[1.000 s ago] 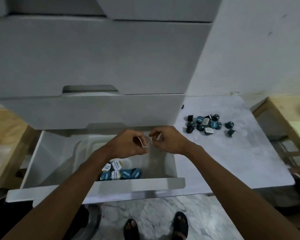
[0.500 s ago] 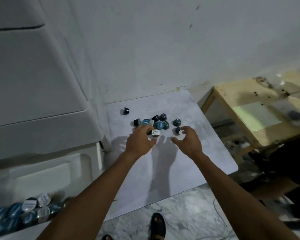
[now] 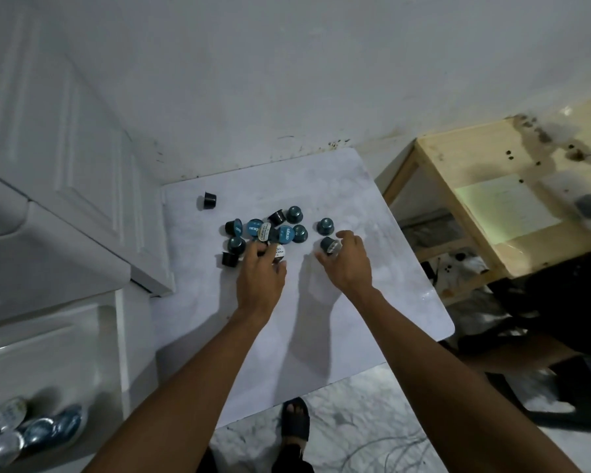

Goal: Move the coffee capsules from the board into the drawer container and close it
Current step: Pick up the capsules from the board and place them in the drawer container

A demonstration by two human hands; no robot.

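Note:
Several dark and blue coffee capsules [image 3: 289, 230] lie in a loose cluster on the white marble board [image 3: 304, 329]; one black capsule [image 3: 208, 200] sits apart at the back left. My left hand [image 3: 260, 274] reaches into the near side of the cluster and pinches a white-lidded capsule [image 3: 279, 251] between fingers and thumb. My right hand [image 3: 347, 264] curls round a dark capsule [image 3: 329, 245] at the cluster's right edge. At the bottom left the open drawer container [image 3: 110, 339] holds several capsules [image 3: 31, 428].
The white drawer cabinet [image 3: 65, 158] stands left of the board, against the wall. A wooden table [image 3: 464, 158] is to the right, with dark clutter on the floor under it. My sandalled foot [image 3: 296, 418] is below the board's front edge.
The view swung right from the drawer to the board. Both hands left the drawer, reached the capsule cluster and closed on a capsule each.

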